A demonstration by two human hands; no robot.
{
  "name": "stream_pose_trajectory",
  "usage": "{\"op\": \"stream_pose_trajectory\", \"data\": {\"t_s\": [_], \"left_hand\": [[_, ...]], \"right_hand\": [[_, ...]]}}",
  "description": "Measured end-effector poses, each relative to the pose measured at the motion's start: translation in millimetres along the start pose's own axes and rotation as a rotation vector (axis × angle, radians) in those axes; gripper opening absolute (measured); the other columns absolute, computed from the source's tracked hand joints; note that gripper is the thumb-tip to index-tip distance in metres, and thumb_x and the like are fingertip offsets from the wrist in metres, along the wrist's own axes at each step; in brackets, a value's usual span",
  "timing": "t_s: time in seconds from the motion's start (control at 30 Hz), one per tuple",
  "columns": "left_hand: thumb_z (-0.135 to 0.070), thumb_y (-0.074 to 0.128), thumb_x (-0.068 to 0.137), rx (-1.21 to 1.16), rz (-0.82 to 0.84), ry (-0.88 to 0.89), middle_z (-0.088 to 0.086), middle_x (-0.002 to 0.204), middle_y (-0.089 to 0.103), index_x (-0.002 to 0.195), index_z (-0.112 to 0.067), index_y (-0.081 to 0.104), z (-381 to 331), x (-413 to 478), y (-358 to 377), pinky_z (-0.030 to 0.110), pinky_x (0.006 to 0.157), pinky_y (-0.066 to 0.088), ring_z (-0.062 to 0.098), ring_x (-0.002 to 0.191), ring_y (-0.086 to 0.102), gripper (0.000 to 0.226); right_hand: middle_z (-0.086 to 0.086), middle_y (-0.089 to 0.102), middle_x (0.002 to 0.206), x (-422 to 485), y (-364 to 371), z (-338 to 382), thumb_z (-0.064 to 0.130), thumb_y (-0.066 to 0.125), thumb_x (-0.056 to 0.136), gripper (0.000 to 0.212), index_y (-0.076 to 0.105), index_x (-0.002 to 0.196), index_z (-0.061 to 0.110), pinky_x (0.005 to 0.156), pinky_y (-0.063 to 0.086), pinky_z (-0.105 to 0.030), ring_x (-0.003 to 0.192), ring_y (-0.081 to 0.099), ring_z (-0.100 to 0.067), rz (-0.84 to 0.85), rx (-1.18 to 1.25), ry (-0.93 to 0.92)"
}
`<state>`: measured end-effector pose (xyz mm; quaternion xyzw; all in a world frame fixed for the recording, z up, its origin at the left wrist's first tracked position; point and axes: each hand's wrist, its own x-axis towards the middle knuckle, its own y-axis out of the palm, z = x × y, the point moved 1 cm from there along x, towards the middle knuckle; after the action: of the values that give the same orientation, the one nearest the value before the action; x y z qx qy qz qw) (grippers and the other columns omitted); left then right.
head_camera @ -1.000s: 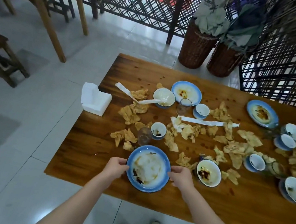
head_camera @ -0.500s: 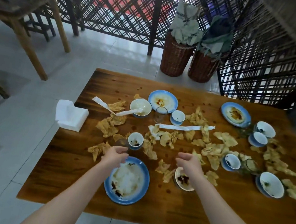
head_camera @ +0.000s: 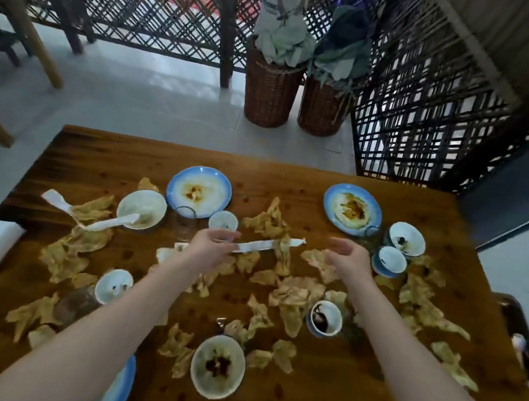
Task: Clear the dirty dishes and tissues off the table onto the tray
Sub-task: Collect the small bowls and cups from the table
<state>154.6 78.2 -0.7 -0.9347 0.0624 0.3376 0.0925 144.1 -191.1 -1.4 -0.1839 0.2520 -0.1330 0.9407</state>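
The only lettering in view is a short line of dark print near the top of the pale bag, which stands in the left wicker basket beyond the table. It is a single row of what look like capital letters, too blurred to read. No other text, number, label or brand mark can be read anywhere else.
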Motion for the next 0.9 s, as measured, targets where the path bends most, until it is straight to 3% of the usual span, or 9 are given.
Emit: {"op": "stream_pose_trajectory", "data": {"t_s": [0.13, 0.27, 0.33, 0.43, 0.5, 0.57, 0.7, 0.83, 0.9], "left_hand": [[-0.014, 0.06, 0.093, 0.018, 0.047, -0.005, 0.001, 0.108, 0.063, 0.101, -0.025, 0.061, -32, 40, 52, 0.019, 0.061, 0.049, 0.012, 0.083, 0.066, 0.014], [-0.012, 0.057, 0.094, 0.057, 0.041, 0.007, 0.003, 0.107, 0.064, 0.116, -0.023, 0.062, -52, 83, 94, 0.018, 0.051, 0.048, 0.016, 0.089, 0.067, 0.025], [-0.011, 0.057, 0.095, 0.037, 0.029, -0.016, 0.0, 0.107, 0.062, 0.121, -0.024, 0.06, -60, 104, 114, 0.021, 0.057, 0.052, 0.016, 0.086, 0.066, 0.029], [-0.011, 0.057, 0.095, 0.039, 0.008, -0.048, -0.001, 0.107, 0.059, 0.132, -0.022, 0.052, -69, 134, 144, 0.019, 0.063, 0.052, 0.011, 0.084, 0.063, 0.039], [-0.008, 0.057, 0.094, 0.049, 0.035, -0.047, 0.002, 0.112, 0.059, 0.139, -0.02, 0.046, -70, 152, 162, 0.017, 0.063, 0.05, 0.013, 0.089, 0.063, 0.048], [-0.007, 0.059, 0.092, 0.061, 0.065, -0.05, 0.004, 0.118, 0.057, 0.143, -0.019, 0.04, -70, 167, 177, 0.022, 0.073, 0.051, 0.017, 0.101, 0.06, 0.056], [-0.011, 0.062, 0.091, 0.056, 0.071, -0.075, 0.007, 0.141, 0.046, 0.15, -0.017, 0.027, -67, 186, 202, 0.033, 0.098, 0.046, 0.021, 0.122, 0.05, 0.069], [-0.009, 0.059, 0.093, -0.003, 0.063, -0.077, 0.006, 0.148, 0.041, 0.152, -0.014, 0.018, -73, 196, 216, 0.035, 0.106, 0.041, 0.022, 0.131, 0.043, 0.072], [-0.01, 0.06, 0.093, -0.022, 0.07, -0.106, 0.007, 0.148, 0.04, 0.152, -0.012, 0.017, -76, 197, 220, 0.036, 0.106, 0.042, 0.022, 0.129, 0.045, 0.074]], "right_hand": [[-0.006, 0.065, 0.1, 67, -38, 4, 0.004, 0.062, 0.085, 0.03, 0.064, 0.115, 0.012, 0.074, 0.049, -0.034, 0.089, 0.061, -0.021, -0.001, 0.003, -0.02], [-0.006, 0.063, 0.1, 136, -67, 10, 0.005, 0.064, 0.084, 0.02, 0.065, 0.102, 0.015, 0.069, 0.05, -0.032, 0.087, 0.06, -0.019, -0.054, -0.034, -0.041], [-0.008, 0.064, 0.099, 168, -79, 8, 0.004, 0.065, 0.083, 0.019, 0.064, 0.097, 0.015, 0.071, 0.048, -0.031, 0.088, 0.061, -0.02, -0.092, -0.065, -0.054], [-0.011, 0.065, 0.106, 205, -91, -2, 0.006, 0.066, 0.084, 0.025, 0.064, 0.109, 0.008, 0.075, 0.048, -0.032, 0.091, 0.06, -0.021, -0.128, -0.192, -0.074], [-0.011, 0.064, 0.113, 224, -96, -10, 0.01, 0.066, 0.085, 0.033, 0.062, 0.118, 0.006, 0.079, 0.048, -0.033, 0.1, 0.06, -0.023, -0.115, -0.315, -0.064], [-0.011, 0.063, 0.117, 239, -97, -16, 0.012, 0.066, 0.085, 0.037, 0.061, 0.121, 0.005, 0.082, 0.048, -0.034, 0.106, 0.059, -0.027, -0.086, -0.423, -0.053], [-0.015, 0.067, 0.107, 258, -97, -22, 0.007, 0.06, 0.086, 0.023, 0.066, 0.108, 0.003, 0.084, 0.053, -0.045, 0.098, 0.063, -0.032, -0.044, -0.549, -0.066], [-0.017, 0.067, 0.094, 271, -99, -24, 0.003, 0.056, 0.085, 0.016, 0.066, 0.097, 0.0, 0.077, 0.054, -0.046, 0.086, 0.063, -0.031, -0.015, -0.556, -0.026], [-0.016, 0.066, 0.095, 275, -99, -25, 0.003, 0.057, 0.086, 0.016, 0.067, 0.098, 0.0, 0.081, 0.054, -0.047, 0.088, 0.063, -0.029, 0.003, -0.525, 0.005]]}}
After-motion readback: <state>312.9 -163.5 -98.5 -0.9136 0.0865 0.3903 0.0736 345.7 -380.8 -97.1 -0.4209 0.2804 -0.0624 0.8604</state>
